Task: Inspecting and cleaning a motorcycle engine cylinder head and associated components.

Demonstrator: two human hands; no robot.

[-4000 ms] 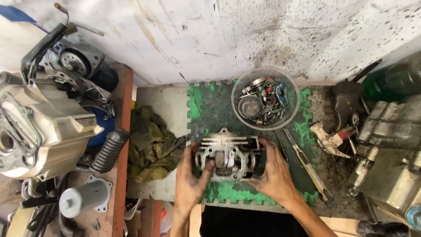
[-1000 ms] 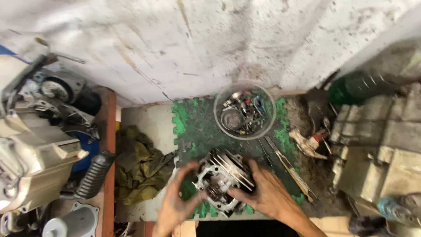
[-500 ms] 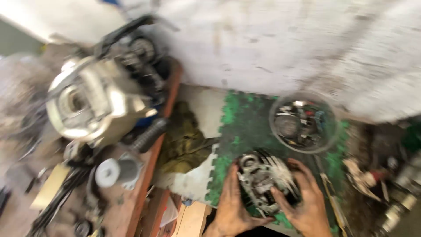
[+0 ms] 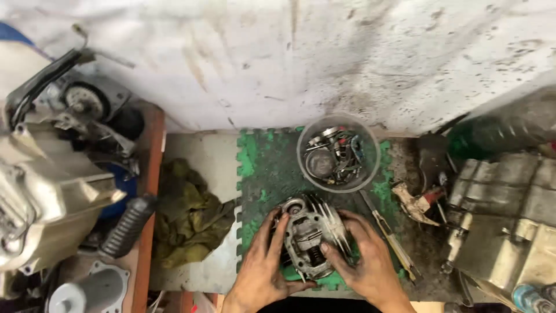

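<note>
At far left we note a large engine casing (image 4: 40, 197) on the bench, then a crumpled olive rag (image 4: 188, 214) beside the green foam mat (image 4: 258, 168). Our left hand (image 4: 263, 269) cups the finned cylinder head (image 4: 310, 240) from its left side; our right hand (image 4: 362, 258) clasps the right, thumb on the valve springs, steadying it tilted on the mat. Behind it sits a clear bowl (image 4: 339, 152) holding small parts together. A second casing (image 4: 509, 214) lies right.

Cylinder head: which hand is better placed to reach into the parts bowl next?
Right, probably. The right hand grips the cylinder head on the side nearer the clear parts bowl, which sits up and to the right. The left hand would have to cross over.
</note>
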